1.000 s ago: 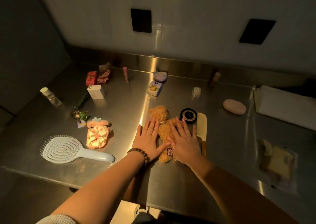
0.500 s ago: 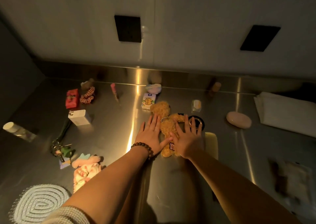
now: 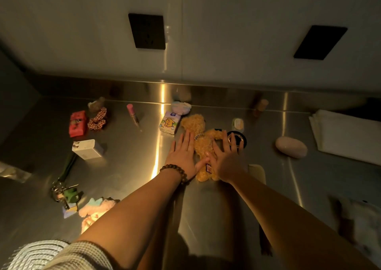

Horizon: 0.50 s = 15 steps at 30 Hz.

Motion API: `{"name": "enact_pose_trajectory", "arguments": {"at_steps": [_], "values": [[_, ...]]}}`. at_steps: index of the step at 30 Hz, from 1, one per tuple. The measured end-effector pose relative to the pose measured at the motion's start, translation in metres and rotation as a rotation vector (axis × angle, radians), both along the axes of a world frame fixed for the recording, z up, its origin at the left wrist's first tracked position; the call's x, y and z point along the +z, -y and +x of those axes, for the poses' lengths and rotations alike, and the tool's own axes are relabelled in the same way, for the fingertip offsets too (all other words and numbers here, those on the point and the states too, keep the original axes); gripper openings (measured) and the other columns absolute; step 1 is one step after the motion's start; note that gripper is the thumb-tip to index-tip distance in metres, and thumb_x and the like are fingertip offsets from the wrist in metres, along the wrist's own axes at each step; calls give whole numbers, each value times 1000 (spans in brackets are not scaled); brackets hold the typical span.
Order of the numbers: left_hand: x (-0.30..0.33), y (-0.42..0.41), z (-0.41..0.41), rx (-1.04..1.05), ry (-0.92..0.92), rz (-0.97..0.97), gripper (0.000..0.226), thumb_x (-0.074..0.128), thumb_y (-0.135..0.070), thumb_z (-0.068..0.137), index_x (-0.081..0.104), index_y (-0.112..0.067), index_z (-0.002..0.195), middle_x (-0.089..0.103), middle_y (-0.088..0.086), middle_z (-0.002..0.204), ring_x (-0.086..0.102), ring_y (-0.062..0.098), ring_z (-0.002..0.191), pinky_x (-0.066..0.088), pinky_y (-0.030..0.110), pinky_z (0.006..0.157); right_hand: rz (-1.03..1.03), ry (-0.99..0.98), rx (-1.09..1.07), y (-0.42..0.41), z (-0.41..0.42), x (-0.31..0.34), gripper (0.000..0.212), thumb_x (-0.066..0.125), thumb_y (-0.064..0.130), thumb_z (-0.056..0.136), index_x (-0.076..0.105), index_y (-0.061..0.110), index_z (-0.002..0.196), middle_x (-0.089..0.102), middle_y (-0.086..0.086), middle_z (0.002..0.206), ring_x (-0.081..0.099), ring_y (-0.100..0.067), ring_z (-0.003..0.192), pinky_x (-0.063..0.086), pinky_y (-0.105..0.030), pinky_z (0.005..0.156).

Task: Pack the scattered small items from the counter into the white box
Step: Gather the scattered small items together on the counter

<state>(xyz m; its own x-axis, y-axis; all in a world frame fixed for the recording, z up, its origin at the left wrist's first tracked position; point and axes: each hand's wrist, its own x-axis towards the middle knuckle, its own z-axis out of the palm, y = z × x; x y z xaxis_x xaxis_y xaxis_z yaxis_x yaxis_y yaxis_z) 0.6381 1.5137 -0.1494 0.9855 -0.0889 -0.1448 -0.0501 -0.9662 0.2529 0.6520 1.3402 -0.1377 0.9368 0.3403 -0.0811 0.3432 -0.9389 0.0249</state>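
Note:
A fuzzy orange plush toy [image 3: 201,142] lies in the middle of the steel counter [image 3: 127,166]. My left hand [image 3: 183,156], with a bead bracelet at the wrist, lies flat and open against the toy's left side. My right hand [image 3: 226,158] lies flat on its right side, fingers spread, fingertips over a round black compact [image 3: 239,140]. The white box [image 3: 346,135] sits at the far right, partly cut off by the frame edge. Scattered about are a tissue pack [image 3: 169,123], a pink oval case [image 3: 291,147], a white charger [image 3: 87,149], a red packet [image 3: 78,123] and keys [image 3: 65,193].
A checked scrunchie [image 3: 98,119], a pink tube [image 3: 133,115] and a small jar [image 3: 237,124] lie near the back wall. A pale hairbrush [image 3: 35,253] and a pink cloth item [image 3: 92,212] sit at the near left. A cream comb [image 3: 256,172] lies by my right forearm. Two black sockets are on the wall.
The camera has tilted up and moved closer; the hairbrush has slid to the bottom edge. Both hands stay flat on either side of the plush toy.

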Motion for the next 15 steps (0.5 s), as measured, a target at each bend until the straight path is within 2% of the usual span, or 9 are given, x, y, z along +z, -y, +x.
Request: {"name": "enact_pose_trajectory", "arguments": {"at_steps": [4, 8, 11, 15], "values": [[17, -2, -4, 25, 13, -5, 101, 8, -81, 75, -8, -13, 148, -5, 5, 157, -9, 20, 143, -7, 43, 112, 216, 14, -67, -9, -4, 12, 56, 31, 49, 99, 31, 23, 148, 12, -16, 159, 5, -36, 146, -3, -53, 115], [39, -18, -25, 132, 81, -2, 85, 20, -69, 86, 3, -15, 149, 7, 7, 157, 4, 24, 143, 2, 44, 114, 295, 32, -47, -22, -14, 29, 53, 28, 43, 100, 27, 20, 148, 15, -15, 158, 2, -30, 147, 3, -48, 117], [50, -37, -56, 234, 145, 34, 77, 25, -62, 89, 14, -13, 147, 16, 8, 155, 8, 24, 143, 9, 45, 114, 383, 123, 77, -42, -34, 45, 52, 37, 38, 98, 32, 19, 145, 21, -17, 156, 6, -32, 146, 6, -47, 118], [55, -65, -109, 356, 210, 56, 67, 32, -56, 91, 28, -13, 143, 24, 8, 152, 11, 25, 142, 13, 43, 113, 405, 83, 241, -81, -69, 51, 54, 40, 40, 96, 32, 22, 146, 18, -14, 157, 5, -30, 147, 8, -48, 118]]}}
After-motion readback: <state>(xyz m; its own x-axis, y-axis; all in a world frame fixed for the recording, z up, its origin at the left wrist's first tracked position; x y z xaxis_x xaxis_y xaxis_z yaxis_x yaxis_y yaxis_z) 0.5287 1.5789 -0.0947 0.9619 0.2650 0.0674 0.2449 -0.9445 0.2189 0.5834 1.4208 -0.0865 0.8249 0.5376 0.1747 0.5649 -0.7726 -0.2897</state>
